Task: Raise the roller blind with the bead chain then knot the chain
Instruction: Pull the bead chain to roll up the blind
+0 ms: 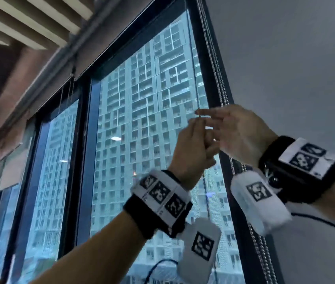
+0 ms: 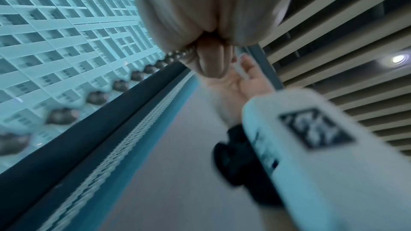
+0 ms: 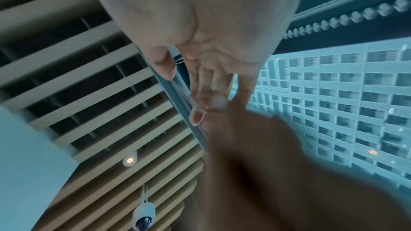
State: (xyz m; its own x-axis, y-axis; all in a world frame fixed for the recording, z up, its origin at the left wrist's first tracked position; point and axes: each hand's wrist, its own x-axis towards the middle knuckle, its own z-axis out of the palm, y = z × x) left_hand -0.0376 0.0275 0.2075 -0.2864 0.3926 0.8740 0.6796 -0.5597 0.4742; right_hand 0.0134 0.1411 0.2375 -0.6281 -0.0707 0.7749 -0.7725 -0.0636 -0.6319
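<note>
Both hands were raised in front of the window (image 1: 148, 111), close to its dark right frame (image 1: 207, 64). The chain (image 1: 213, 58) was seen running down along that frame from the top edge of the head view, passing behind the hands and reappearing below them near the right wrist.

The left hand (image 1: 193, 146) was curled, and in the left wrist view a strand of beads (image 2: 124, 83) was seen entering between its closed fingers (image 2: 211, 64), so the chain was pinched there (the exact fingers could not be told, since the palm filled the upper frame and the beads were blurred).

The right hand (image 1: 238, 132) was held just beside the left, its fingers (image 3: 211, 80) stretched out straight and its thumb apart; nothing was seen gripped in it. Whether its fingertips touched the chain or the left hand could not be made out, as that spot was overlapped in the head view and smeared in the right wrist view, where the left hand showed only as a dark blur.

The blind (image 1: 45, 66) was seen only as a raised strip along the window's top, under a slatted ceiling (image 1: 29, 21). No knot could be made out in the chain. The chain's lower end was cut off by the frame.
</note>
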